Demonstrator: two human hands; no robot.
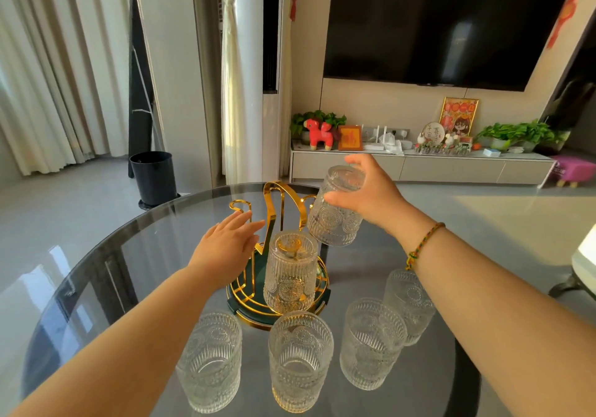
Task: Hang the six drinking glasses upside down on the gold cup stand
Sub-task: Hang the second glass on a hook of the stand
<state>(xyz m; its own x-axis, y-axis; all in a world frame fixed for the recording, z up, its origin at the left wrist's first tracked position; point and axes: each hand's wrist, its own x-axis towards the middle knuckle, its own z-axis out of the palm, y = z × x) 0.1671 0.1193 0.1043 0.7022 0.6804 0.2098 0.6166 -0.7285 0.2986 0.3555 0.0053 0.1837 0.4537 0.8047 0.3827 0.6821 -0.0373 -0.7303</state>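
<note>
The gold cup stand (276, 204) with a green round base stands in the middle of the glass table. One embossed clear glass (290, 271) hangs upside down on its near prong. My right hand (367, 191) grips a second glass (335, 213), inverted and tilted, just right of the stand's top. My left hand (225, 245) rests with fingers spread against the stand's left side, holding nothing. Several more glasses stand upright in a row at the near edge: one at the left (209, 358), one in the middle (300, 358), two at the right (371, 342).
The round glass table (96, 271) ends close behind the stand. A black bin (154, 176) stands on the floor at far left. A TV cabinet (419, 166) with plants and ornaments lines the back wall. A white object (585, 255) juts in at the right edge.
</note>
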